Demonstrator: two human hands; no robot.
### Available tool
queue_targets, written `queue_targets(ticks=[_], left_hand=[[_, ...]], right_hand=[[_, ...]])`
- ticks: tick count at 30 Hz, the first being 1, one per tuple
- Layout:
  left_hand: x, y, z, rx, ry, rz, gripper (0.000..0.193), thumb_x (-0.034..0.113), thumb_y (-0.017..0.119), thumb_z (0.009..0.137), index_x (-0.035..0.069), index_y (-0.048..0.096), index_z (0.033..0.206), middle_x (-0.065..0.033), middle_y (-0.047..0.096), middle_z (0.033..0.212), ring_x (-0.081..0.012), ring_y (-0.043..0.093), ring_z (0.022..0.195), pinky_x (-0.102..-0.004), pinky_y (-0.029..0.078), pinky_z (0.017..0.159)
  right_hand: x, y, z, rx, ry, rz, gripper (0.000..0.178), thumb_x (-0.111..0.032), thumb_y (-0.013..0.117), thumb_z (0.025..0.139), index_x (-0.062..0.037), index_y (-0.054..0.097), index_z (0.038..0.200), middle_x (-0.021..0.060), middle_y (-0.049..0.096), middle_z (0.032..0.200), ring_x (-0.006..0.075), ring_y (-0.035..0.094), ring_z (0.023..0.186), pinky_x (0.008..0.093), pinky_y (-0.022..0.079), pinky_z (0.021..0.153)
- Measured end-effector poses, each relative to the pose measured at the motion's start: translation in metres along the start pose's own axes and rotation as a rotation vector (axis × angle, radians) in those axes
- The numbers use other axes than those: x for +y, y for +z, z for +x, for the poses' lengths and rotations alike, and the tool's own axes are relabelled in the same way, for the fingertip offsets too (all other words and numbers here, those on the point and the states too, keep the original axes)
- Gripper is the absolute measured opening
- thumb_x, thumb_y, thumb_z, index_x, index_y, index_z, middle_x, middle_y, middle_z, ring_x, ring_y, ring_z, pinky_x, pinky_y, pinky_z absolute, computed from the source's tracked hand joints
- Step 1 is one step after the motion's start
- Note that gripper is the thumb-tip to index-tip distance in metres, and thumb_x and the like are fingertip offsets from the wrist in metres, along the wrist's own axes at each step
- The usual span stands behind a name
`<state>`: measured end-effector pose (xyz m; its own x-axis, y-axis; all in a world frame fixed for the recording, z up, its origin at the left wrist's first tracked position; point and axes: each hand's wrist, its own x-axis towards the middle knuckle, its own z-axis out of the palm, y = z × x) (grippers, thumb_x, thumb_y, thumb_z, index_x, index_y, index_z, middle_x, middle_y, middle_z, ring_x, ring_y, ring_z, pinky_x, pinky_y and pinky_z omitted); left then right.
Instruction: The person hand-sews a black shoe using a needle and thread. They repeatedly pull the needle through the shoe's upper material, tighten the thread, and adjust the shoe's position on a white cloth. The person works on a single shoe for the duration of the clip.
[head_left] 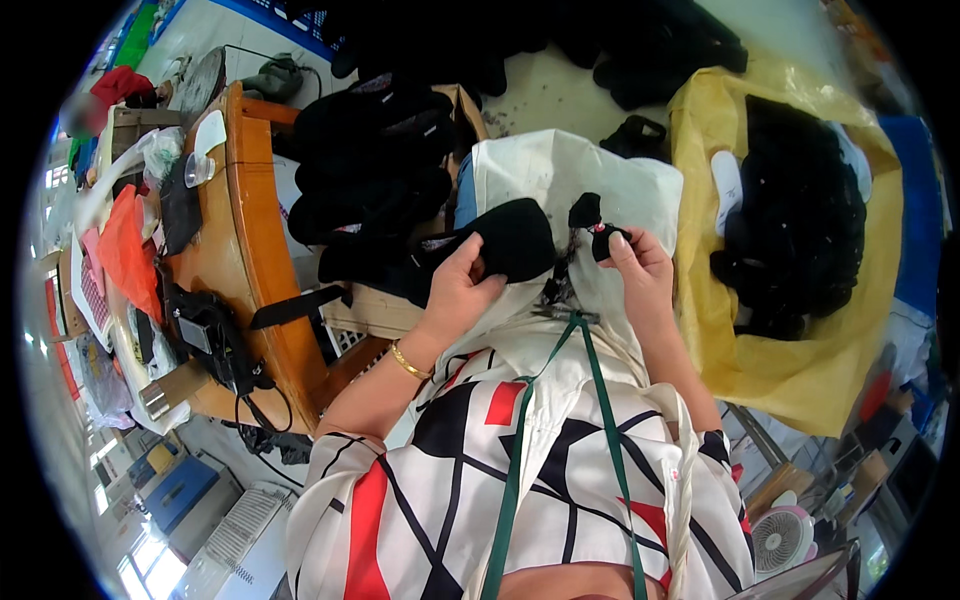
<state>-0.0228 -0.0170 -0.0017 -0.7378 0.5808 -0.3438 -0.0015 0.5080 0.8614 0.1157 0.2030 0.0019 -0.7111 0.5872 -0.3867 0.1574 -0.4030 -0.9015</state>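
Observation:
My left hand (462,285) is closed on the edge of a black cloth piece (518,240) with a rounded end, held over my lap. Between the thumb and fingers of my right hand (643,265) is a small black scrap (607,243) with a tiny red and white spot. A little above it, another small black bit (584,211) shows against the white cloth (640,195) across my lap. Below my hands, a small metal tool (563,314), perhaps snips, hangs on a green cord (590,352). Dark scraps lie around it.
Black cloth goods (375,150) are piled at the left beside an orange wooden table (245,200). On the right stands a yellow bag (800,370) with more black goods (795,230). A black machine part (205,330) sits at the table's edge. A small fan (782,540) is lower right.

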Motion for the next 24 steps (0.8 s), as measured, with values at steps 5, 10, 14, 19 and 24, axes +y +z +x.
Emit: queue_targets(ticks=[5,10,14,19,24], left_hand=[[-0.004,0.011,0.006,0.037,-0.138,-0.477,0.034,-0.001,0.074,0.078,0.002,0.060,0.108,0.0037,0.049,0.078,-0.0076,0.047,0.071,-0.0218,0.042,0.065],[0.008,0.016,0.013,-0.009,-0.297,-0.823,0.024,-0.002,0.071,0.081,0.005,0.061,0.102,0.0023,0.058,0.086,-0.0090,0.055,0.082,-0.0221,0.046,0.078],[0.018,0.020,0.022,-0.061,-0.412,-1.129,0.024,-0.001,0.071,0.082,0.005,0.062,0.104,-0.0006,0.063,0.092,-0.0125,0.060,0.090,-0.0250,0.047,0.087],[-0.011,0.023,0.027,-0.133,-0.385,-1.287,0.012,0.007,0.072,0.085,0.008,0.068,0.096,-0.0033,0.070,0.098,-0.0140,0.063,0.094,-0.0277,0.047,0.091],[0.017,0.022,0.030,-0.045,-0.315,-1.255,0.007,0.009,0.074,0.085,0.007,0.069,0.090,-0.0026,0.071,0.094,-0.0136,0.065,0.089,-0.0271,0.049,0.090]], right_hand=[[0.005,0.012,-0.002,-0.024,0.031,0.031,0.022,-0.019,0.064,0.097,-0.0008,0.061,0.107,-0.0003,0.062,0.094,0.0068,0.058,0.080,0.0227,0.049,0.076],[0.006,0.029,0.011,0.062,-0.007,0.024,0.022,-0.019,0.059,0.099,-0.0006,0.059,0.111,0.0005,0.062,0.096,0.0079,0.058,0.082,0.0232,0.048,0.078],[0.032,0.033,0.049,0.108,-0.034,0.006,0.023,-0.022,0.058,0.100,-0.0022,0.058,0.112,-0.0004,0.061,0.093,0.0061,0.056,0.081,0.0218,0.046,0.076],[0.048,0.062,0.077,0.129,-0.095,-0.099,0.023,-0.022,0.062,0.097,-0.0003,0.061,0.104,-0.0022,0.061,0.086,0.0058,0.050,0.075,0.0229,0.044,0.069],[0.021,0.073,0.052,0.062,-0.219,-0.313,0.017,-0.018,0.061,0.096,-0.0019,0.059,0.100,0.0012,0.057,0.080,0.0101,0.048,0.073,0.0271,0.044,0.068]])
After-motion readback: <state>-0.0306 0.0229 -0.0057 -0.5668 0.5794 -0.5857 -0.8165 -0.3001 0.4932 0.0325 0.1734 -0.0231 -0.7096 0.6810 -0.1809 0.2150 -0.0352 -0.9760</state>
